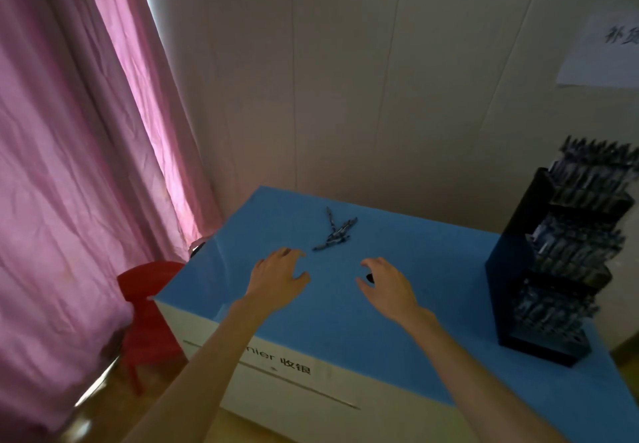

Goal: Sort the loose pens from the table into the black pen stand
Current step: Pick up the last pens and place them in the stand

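While both hands hover, pens lie beyond.

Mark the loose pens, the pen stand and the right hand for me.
pens (333, 233), head view, middle of the crossed pile.
pen stand (511, 269), head view, its black side wall.
right hand (385, 281), head view, back of the hand.

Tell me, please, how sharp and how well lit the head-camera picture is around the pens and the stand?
Head view: dim overall, light glowing through the pink curtain; the loose pens read fairly sharp, the black pen stand at the right edge is smeared with blur; wide-angle bending slants the wall lines.
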`<action>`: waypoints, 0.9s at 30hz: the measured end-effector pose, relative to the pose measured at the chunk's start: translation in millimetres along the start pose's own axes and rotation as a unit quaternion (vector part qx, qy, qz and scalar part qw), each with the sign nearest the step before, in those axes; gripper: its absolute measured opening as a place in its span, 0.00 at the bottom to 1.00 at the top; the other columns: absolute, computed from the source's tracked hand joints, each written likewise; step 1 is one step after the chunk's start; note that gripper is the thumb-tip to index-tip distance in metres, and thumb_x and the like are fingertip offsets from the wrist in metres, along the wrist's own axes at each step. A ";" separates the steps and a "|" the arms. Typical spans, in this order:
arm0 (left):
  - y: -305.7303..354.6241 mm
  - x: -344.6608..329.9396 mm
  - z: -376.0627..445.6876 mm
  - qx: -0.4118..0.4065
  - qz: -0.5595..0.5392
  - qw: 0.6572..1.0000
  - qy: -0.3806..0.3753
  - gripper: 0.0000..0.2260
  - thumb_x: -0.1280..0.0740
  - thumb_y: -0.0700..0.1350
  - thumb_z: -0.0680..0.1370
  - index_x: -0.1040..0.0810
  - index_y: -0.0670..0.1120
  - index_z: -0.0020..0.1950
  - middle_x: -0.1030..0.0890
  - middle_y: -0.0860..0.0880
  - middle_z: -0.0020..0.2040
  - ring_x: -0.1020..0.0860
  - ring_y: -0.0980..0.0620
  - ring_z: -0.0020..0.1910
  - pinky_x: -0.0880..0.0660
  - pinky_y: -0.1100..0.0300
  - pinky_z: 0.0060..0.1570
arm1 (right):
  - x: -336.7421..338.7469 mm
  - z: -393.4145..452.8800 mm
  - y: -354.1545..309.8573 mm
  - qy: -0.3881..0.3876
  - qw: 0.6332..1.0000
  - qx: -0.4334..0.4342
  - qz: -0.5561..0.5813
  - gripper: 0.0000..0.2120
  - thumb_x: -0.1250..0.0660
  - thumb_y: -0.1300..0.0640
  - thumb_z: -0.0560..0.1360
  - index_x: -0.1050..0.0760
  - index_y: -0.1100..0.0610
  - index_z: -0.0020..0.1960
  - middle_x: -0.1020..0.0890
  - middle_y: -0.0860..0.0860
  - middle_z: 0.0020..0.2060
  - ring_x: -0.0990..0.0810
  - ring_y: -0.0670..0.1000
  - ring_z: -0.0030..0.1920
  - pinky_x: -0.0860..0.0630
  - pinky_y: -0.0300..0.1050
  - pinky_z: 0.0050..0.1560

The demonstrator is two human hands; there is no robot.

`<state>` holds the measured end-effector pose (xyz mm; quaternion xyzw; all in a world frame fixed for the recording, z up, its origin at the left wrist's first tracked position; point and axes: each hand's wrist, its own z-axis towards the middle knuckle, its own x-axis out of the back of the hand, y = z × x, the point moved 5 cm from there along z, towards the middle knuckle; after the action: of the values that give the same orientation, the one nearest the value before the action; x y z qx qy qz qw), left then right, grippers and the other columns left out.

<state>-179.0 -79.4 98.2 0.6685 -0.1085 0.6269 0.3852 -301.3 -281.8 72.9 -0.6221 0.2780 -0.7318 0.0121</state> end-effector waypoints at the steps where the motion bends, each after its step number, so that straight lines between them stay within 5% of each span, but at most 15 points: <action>1: -4.3 -1.4 8.3 -0.002 -0.002 1.000 -0.003 0.22 0.38 0.56 0.81 0.31 0.53 0.73 0.26 0.51 0.68 0.25 0.48 0.62 0.27 0.48 0.63 | -0.6 7.0 -2.8 0.004 1.000 -0.004 -0.001 0.22 0.37 0.47 0.82 0.31 0.55 0.72 0.26 0.51 0.66 0.21 0.52 0.59 0.22 0.49 0.56; 4: -13.7 -10.3 34.2 -0.014 -0.009 1.000 -0.023 0.21 0.37 0.55 0.81 0.30 0.53 0.73 0.26 0.50 0.67 0.25 0.47 0.62 0.27 0.48 0.62 | -4.7 29.0 -4.3 0.014 1.000 -0.019 0.004 0.22 0.37 0.47 0.82 0.31 0.54 0.72 0.26 0.51 0.66 0.20 0.51 0.54 0.22 0.48 0.53; 12: -32.3 -33.3 114.9 -0.037 0.000 0.998 -0.059 0.19 0.37 0.54 0.81 0.29 0.52 0.71 0.25 0.49 0.63 0.24 0.47 0.58 0.27 0.50 0.59 | -15.1 94.0 10.5 0.034 0.998 -0.051 0.028 0.21 0.36 0.50 0.82 0.31 0.56 0.72 0.25 0.53 0.67 0.23 0.55 0.62 0.24 0.52 0.62; 27: -46.5 -123.0 241.2 -0.013 0.033 0.993 -0.114 0.19 0.37 0.55 0.81 0.29 0.47 0.68 0.25 0.47 0.64 0.26 0.45 0.63 0.31 0.51 0.62 | -40.9 193.2 53.4 0.032 0.994 -0.101 0.031 0.19 0.36 0.51 0.82 0.29 0.55 0.70 0.25 0.53 0.65 0.23 0.53 0.60 0.25 0.48 0.60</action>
<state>8.8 -246.5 -12.8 0.7263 -0.1818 0.5576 0.3585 -132.3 -387.7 27.2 -0.5876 0.3698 -0.7188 -0.0370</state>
